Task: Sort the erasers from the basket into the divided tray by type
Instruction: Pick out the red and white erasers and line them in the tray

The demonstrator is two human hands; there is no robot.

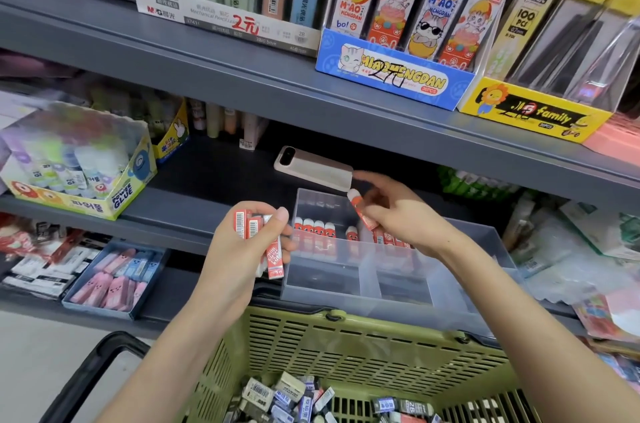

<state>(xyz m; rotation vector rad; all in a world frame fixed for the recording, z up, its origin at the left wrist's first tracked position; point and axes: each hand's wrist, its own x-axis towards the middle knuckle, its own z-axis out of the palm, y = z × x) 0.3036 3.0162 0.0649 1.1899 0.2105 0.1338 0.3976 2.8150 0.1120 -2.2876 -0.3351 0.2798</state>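
Pinching one red-and-white eraser [362,211] between thumb and curled fingers, the right hand [398,214] hangs over the back compartments of the divided tray [329,280], its forefinger just beside a phone [313,168]. Below the grip and to its left, a row of matching erasers [313,228] stands upright. The front compartments show bare floor. Left of it, the left hand [239,249] clasps a bundle of red erasers [263,239] by the tray's left wall, above the green basket [346,353].

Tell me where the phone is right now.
In the head view, the phone lies on the shelf just behind the divided tray, centre frame, beside the right hand.
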